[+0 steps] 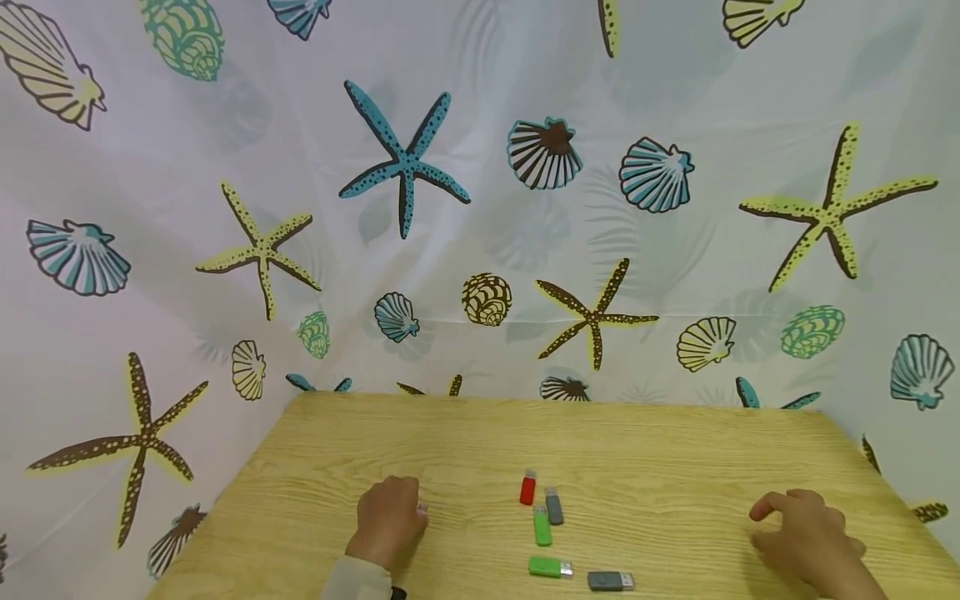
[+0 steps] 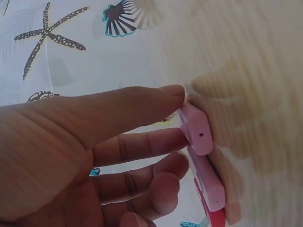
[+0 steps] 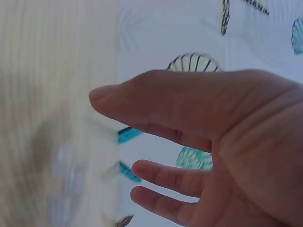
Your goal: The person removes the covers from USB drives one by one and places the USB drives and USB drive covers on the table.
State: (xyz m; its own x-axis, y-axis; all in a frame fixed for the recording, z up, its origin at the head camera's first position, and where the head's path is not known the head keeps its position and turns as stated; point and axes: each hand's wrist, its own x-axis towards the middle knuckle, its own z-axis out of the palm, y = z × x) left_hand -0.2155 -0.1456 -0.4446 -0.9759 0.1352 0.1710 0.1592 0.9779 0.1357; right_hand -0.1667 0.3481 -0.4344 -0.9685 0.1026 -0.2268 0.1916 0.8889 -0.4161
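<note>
My left hand [image 1: 388, 521] is low over the left part of the wooden table. In the left wrist view its thumb and forefinger pinch a pink USB stick [image 2: 196, 126] at the tabletop. A second pink USB stick [image 2: 207, 182] lies right beside that one, with a red USB stick [image 2: 216, 217] just past it, cut off by the frame edge. From the head these are mostly hidden by the hand; only a small metal plug end shows. Over on the right, my right hand [image 1: 808, 533] hovers with loosely bent fingers and holds nothing.
Mid-table lie a red USB stick [image 1: 528, 488], a grey one [image 1: 553, 507] and a green one [image 1: 542, 528], close together. Nearer the front are another green stick [image 1: 546, 567] and another grey stick [image 1: 609, 581]. A shell-print curtain [image 1: 465, 233] surrounds the table [image 1: 675, 467].
</note>
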